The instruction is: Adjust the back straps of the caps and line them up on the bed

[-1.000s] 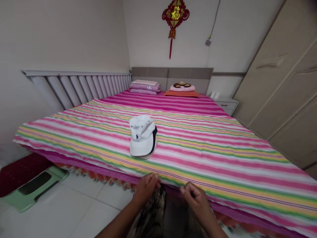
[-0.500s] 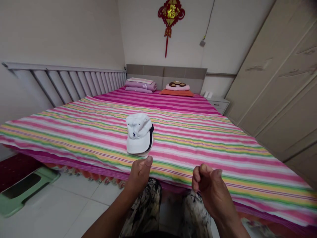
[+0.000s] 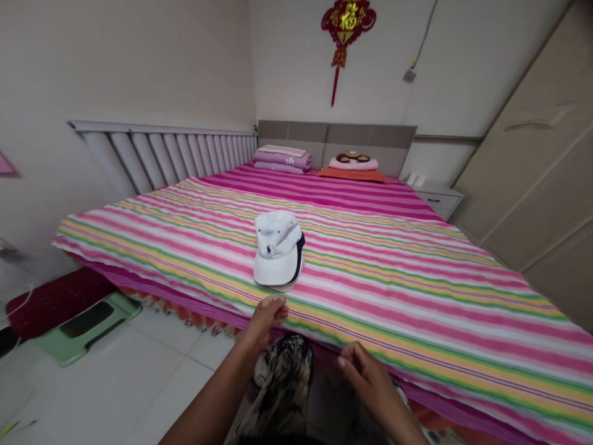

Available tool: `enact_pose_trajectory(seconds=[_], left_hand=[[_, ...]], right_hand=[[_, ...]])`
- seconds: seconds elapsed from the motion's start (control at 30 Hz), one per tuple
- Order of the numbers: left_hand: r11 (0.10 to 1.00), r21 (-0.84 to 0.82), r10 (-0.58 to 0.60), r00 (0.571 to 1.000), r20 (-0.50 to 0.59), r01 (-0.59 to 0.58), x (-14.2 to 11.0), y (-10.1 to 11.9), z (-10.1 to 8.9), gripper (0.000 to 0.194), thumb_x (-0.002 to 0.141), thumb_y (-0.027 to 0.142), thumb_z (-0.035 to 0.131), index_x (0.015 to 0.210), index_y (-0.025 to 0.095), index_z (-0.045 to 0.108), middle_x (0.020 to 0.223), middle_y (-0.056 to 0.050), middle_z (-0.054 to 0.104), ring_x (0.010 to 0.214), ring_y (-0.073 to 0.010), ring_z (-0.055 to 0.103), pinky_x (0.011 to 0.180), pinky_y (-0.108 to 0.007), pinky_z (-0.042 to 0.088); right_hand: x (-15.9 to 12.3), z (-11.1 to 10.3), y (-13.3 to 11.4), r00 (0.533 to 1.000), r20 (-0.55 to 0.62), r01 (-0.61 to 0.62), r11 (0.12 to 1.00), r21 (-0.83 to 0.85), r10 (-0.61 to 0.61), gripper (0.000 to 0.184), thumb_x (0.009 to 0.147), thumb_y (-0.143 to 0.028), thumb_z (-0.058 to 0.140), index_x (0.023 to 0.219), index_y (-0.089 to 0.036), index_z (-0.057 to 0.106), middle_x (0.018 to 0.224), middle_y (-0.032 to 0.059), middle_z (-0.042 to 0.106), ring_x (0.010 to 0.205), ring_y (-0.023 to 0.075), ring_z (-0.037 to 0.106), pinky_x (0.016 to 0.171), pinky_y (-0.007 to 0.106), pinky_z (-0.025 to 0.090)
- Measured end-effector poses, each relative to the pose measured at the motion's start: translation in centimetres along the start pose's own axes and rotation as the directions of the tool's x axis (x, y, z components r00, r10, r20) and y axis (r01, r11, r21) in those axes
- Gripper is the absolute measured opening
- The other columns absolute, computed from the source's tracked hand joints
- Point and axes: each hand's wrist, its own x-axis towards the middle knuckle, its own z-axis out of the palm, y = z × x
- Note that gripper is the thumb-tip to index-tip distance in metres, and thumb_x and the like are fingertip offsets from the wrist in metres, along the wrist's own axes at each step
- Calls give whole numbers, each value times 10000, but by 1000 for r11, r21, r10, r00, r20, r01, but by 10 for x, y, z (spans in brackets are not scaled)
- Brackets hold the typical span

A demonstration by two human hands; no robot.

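A white baseball cap with a dark logo and a dark trim along its brim sits on the striped bedspread close to the bed's front edge. Just below its brim, at the edge of the bed, is my left hand, apart from the cap, its fingers curled in and nothing seen in them. To the right and lower, in front of the bed's edge, my right hand has bent fingers with the thumb near them. It shows nothing held either.
Folded purple bedding and a pink pillow lie by the headboard. A radiator runs along the left wall. On the floor at left is a green stool. A nightstand and wardrobe stand at right.
The view has turned left, so the room appears shifted right. My right hand has dropped lower and its fingers are drawn closer together. The cap has stayed on the bedspread.
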Motion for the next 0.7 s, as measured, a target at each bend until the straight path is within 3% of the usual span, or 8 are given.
enact_pose_trajectory(seconds=[0.07,0.17,0.33,0.7], left_hand=[[973,-210,-117,989,-85,97,11,-4,-11,190,684,301,627,685,137,531,624,-11,584,555,-109,560,535,-212,408],[915,-392,-173,970,-169,94,24,0,-20,134,731,257,598,708,143,531,626,-19,593,551,-118,583,549,-240,453],[893,-445,-177,960,-218,64,38,10,-23,120,763,230,570,692,152,513,587,5,580,479,-90,561,526,-230,468],[864,-498,-240,931,-273,77,47,11,-18,138,735,201,609,663,140,509,535,22,556,444,-77,551,523,-217,465]], right_hand=[[0,11,10,998,61,8,990,-141,0,188,763,-355,458,660,-201,431,594,-23,479,577,146,448,550,260,319],[0,24,17,990,137,2,984,-179,23,182,758,-325,435,629,-196,427,602,-10,499,594,149,456,549,255,315],[-1,32,22,981,188,-12,986,-164,43,198,757,-323,428,608,-193,416,583,-13,478,580,136,434,523,241,300],[-9,41,50,972,224,-30,980,-197,75,158,743,-282,407,619,-185,418,602,-1,494,602,143,464,548,244,312]])
